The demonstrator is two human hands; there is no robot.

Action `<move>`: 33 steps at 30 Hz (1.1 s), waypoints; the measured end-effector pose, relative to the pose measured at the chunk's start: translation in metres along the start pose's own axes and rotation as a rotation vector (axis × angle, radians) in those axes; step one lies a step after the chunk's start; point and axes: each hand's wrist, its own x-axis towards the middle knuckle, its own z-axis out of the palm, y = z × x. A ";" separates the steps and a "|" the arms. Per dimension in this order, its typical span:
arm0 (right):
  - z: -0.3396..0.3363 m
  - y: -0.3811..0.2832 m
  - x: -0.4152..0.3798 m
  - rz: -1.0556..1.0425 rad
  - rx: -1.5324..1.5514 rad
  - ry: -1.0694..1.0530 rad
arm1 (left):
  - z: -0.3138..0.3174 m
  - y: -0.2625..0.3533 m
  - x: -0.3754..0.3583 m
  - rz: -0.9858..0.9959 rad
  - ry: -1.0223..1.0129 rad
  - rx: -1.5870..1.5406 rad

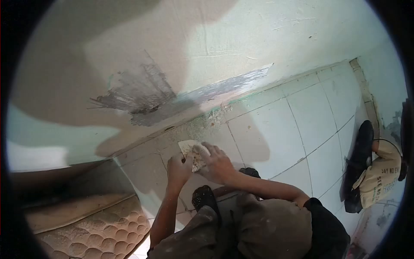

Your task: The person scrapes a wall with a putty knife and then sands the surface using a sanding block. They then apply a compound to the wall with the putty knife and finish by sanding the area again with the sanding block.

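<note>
A small pale sheet [186, 146], which looks like card or paper, carries crumbly plaster debris [197, 164]. It is just above the floor tiles, between my two hands. My left hand [178, 169] is closed on the sheet's left edge, with the thumb along it. My right hand [217, 163] is curled over the right side, its dusty fingers gripping the sheet and touching the debris. The palms and the sheet's underside are hidden.
The wall has a scraped grey patch [144, 88] and a bare grey strip [220, 88]. Loose flakes [219, 114] lie at its foot. A stained quilted mattress [99, 231] is at lower left. A black shoe [365, 140] and a printed beige bag [381, 179] lie at right.
</note>
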 end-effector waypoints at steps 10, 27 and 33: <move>-0.080 0.056 0.061 0.066 -0.119 -0.240 | -0.082 0.043 -0.009 -0.099 -0.039 0.101; -0.123 0.063 0.062 -0.375 -0.196 0.528 | -0.052 0.040 -0.010 -0.019 -0.194 0.178; -0.161 0.031 0.038 -0.431 -0.192 0.442 | -0.049 0.038 -0.017 -0.036 -0.205 0.139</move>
